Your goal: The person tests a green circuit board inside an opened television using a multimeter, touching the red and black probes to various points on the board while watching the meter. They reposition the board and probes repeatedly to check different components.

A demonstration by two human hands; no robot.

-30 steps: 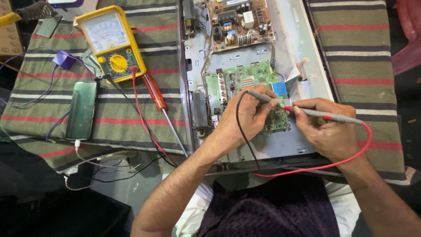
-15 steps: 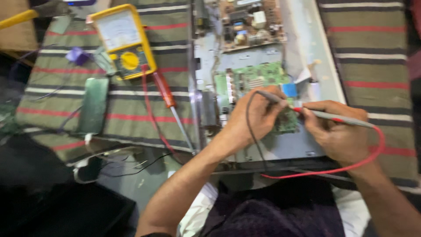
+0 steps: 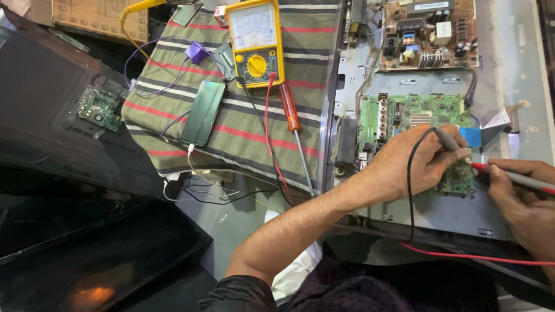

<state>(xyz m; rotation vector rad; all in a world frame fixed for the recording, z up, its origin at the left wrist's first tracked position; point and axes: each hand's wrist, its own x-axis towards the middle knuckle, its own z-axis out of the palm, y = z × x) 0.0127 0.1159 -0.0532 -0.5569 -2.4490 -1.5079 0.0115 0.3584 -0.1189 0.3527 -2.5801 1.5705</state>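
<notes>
The left hand [image 3: 413, 162] lies over the green board [image 3: 413, 115], its fingers closed around the black probe [image 3: 446, 138], whose tip points down at the board's lower right corner. The black lead [image 3: 409, 190] loops from it back over the wrist. The right hand [image 3: 523, 199] comes in from the right edge and pinches the red probe [image 3: 509, 176] between thumb and fingers, the red tip lying just beside the black one at the same corner of the board. Its red lead [image 3: 462, 257] runs along the near edge of the metal chassis [image 3: 439, 216]. The green board sits screwed to that chassis, below a brown board [image 3: 430, 32] and beside a blue ribbon tab [image 3: 471, 136]. To the left, on a striped cloth [image 3: 243, 136], lie a yellow meter [image 3: 254, 40], a red-handled screwdriver [image 3: 292, 112] and a phone [image 3: 203, 112]. Further left, a smaller green board [image 3: 99, 108] rests on a dark panel [image 3: 52, 115].
</notes>
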